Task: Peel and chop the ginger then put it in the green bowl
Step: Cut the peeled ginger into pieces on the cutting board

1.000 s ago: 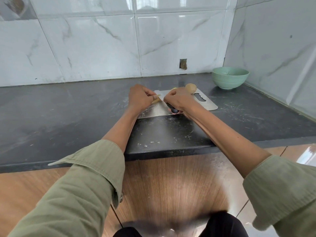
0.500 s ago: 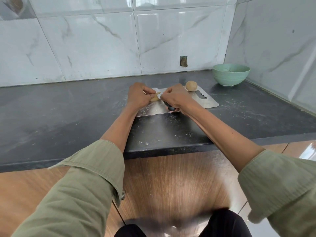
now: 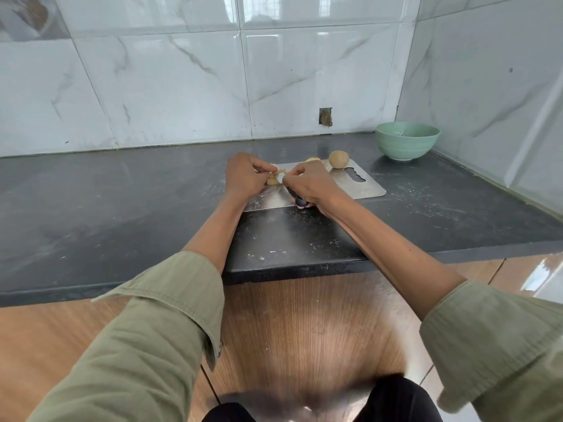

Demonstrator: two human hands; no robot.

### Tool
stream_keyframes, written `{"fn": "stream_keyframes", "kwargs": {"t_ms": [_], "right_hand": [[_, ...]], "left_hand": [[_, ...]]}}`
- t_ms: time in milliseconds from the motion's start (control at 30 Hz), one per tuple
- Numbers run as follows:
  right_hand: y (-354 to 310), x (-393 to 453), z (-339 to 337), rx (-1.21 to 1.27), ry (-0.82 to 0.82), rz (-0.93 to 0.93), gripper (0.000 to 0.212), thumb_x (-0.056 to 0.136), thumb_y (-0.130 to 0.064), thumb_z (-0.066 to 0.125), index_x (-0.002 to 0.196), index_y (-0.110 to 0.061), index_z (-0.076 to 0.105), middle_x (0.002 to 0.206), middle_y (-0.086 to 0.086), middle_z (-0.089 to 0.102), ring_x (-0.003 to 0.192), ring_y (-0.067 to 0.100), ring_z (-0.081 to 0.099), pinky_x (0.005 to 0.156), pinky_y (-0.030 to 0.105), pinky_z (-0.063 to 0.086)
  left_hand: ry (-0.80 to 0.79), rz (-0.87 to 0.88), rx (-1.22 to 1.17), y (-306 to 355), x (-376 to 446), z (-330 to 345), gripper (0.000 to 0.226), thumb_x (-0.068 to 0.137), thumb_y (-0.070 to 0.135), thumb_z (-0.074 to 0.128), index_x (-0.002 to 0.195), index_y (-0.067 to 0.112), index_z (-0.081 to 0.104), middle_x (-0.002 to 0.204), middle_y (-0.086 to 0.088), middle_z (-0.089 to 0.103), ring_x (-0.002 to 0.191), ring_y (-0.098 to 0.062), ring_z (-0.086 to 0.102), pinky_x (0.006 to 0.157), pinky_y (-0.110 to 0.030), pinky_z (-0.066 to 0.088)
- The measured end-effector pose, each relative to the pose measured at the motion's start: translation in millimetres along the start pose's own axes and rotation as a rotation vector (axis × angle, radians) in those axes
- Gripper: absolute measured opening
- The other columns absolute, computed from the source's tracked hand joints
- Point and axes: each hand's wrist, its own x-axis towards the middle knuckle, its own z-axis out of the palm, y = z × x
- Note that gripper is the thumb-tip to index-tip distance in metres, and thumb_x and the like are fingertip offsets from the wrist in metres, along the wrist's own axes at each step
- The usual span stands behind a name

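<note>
I see my left hand [image 3: 243, 175] with its fingers curled, pinching a small yellow piece of ginger [image 3: 272, 180] over the shiny flat metal cutting board [image 3: 362, 187]; my right hand [image 3: 310, 184] is just beside it, fingers wrapped round a knife with a black handle [image 3: 300, 201]; only the handle end shows, so I cannot tell where the blade is; a round brown lump of ginger [image 3: 338, 159] sits at the far edge of the board, and a small pale piece [image 3: 313, 160] lies near it; the round green bowl [image 3: 406, 141] stands well apart in the right corner of the dark stone counter [image 3: 122, 202]; I cannot tell what is inside the bowl; green sleeves [image 3: 164, 303] cover both arms.
</note>
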Motion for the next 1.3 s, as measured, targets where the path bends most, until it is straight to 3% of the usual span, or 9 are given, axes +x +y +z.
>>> {"fn": "stream_keyframes", "kwargs": {"t_ms": [133, 300, 500, 667, 767, 833, 1000, 1133, 1300], "right_hand": [[0, -1, -4, 0.049, -0.033, 0.013, 0.019, 0.082, -0.011, 0.056, 0.063, -0.007, 0.060, 0.052, 0.011, 0.052, 0.033, 0.016, 0.041, 0.044, 0.021, 0.032], [-5, 0, 2, 0.064, -0.041, 0.034, 0.013, 0.081, -0.009, 0.054, 0.072, -0.005, 0.063, 0.051, 0.010, 0.052, 0.033, 0.016, 0.042, 0.041, 0.019, 0.030], [-3, -4, -5, 0.128, -0.058, 0.037, 0.024, 0.084, -0.007, 0.053, 0.060, -0.008, 0.054, 0.044, 0.001, 0.046, 0.032, 0.012, 0.039, 0.045, 0.020, 0.031], [-6, 1, -15, 0.244, -0.125, 0.197, 0.009, 0.091, -0.015, 0.061, 0.086, -0.007, 0.064, 0.061, 0.011, 0.062, 0.042, 0.013, 0.039, 0.045, 0.021, 0.030], [-7, 0, -19, 0.295, -0.172, 0.230, 0.011, 0.093, -0.020, 0.063, 0.093, -0.009, 0.064, 0.060, 0.007, 0.062, 0.043, 0.013, 0.039, 0.041, 0.018, 0.029], [-6, 0, -19, 0.344, -0.190, 0.245, 0.012, 0.095, -0.021, 0.063, 0.094, -0.010, 0.064, 0.061, 0.007, 0.061, 0.040, 0.011, 0.040, 0.040, 0.017, 0.029], [-7, 4, -26, 0.377, -0.188, 0.247, 0.014, 0.095, -0.022, 0.065, 0.088, -0.010, 0.063, 0.062, 0.007, 0.062, 0.043, 0.012, 0.041, 0.043, 0.021, 0.030], [-9, 19, -40, 0.209, -0.064, 0.158, 0.017, 0.092, -0.021, 0.066, 0.082, -0.007, 0.068, 0.062, 0.007, 0.065, 0.048, 0.014, 0.045, 0.043, 0.021, 0.032], [-13, 54, -75, 0.162, 0.038, -0.092, 0.020, 0.097, -0.019, 0.062, 0.094, 0.000, 0.069, 0.062, 0.011, 0.063, 0.047, 0.018, 0.048, 0.042, 0.022, 0.034]], "left_hand": [[0.004, -0.019, 0.018, 1, 1, 1, 0.021, 0.085, 0.003, 0.076, 0.097, 0.018, 0.084, 0.097, -0.001, 0.080, 0.076, 0.000, 0.062, 0.061, 0.001, 0.040], [-0.004, -0.002, 0.035, 4, -1, 2, 0.027, 0.084, -0.002, 0.070, 0.096, 0.017, 0.084, 0.096, -0.004, 0.080, 0.071, 0.002, 0.060, 0.058, 0.002, 0.038], [-0.010, -0.020, 0.000, 5, -2, 0, 0.024, 0.083, 0.001, 0.074, 0.097, 0.018, 0.084, 0.096, -0.003, 0.079, 0.068, 0.005, 0.058, 0.056, 0.000, 0.040], [-0.016, 0.000, 0.035, 8, -4, -3, 0.023, 0.080, 0.005, 0.081, 0.099, 0.018, 0.084, 0.086, 0.003, 0.064, 0.069, -0.001, 0.054, 0.053, -0.001, 0.034], [-0.019, 0.013, 0.053, 8, -4, -4, 0.022, 0.080, 0.008, 0.083, 0.096, 0.023, 0.084, 0.090, 0.002, 0.071, 0.075, -0.006, 0.060, 0.058, -0.006, 0.036], [-0.004, 0.021, 0.073, 6, -4, -2, 0.026, 0.080, 0.008, 0.081, 0.097, 0.027, 0.083, 0.098, -0.002, 0.068, 0.088, -0.016, 0.063, 0.070, -0.019, 0.042], [0.023, -0.010, 0.033, 7, -4, -2, 0.063, 0.076, 0.004, 0.077, 0.135, 0.020, 0.064, 0.123, -0.007, 0.059, 0.114, -0.022, 0.061, 0.099, -0.035, 0.049], [0.062, -0.059, -0.009, 16, -8, -3, 0.070, 0.080, 0.002, 0.067, 0.146, 0.012, 0.047, 0.135, -0.006, 0.054, 0.123, -0.020, 0.053, 0.099, -0.032, 0.041], [-0.027, -0.045, 0.057, 11, -5, 6, 0.039, 0.083, 0.038, 0.075, 0.120, 0.030, 0.066, 0.110, 0.012, 0.068, 0.107, -0.013, 0.064, 0.091, -0.033, 0.050]]}}
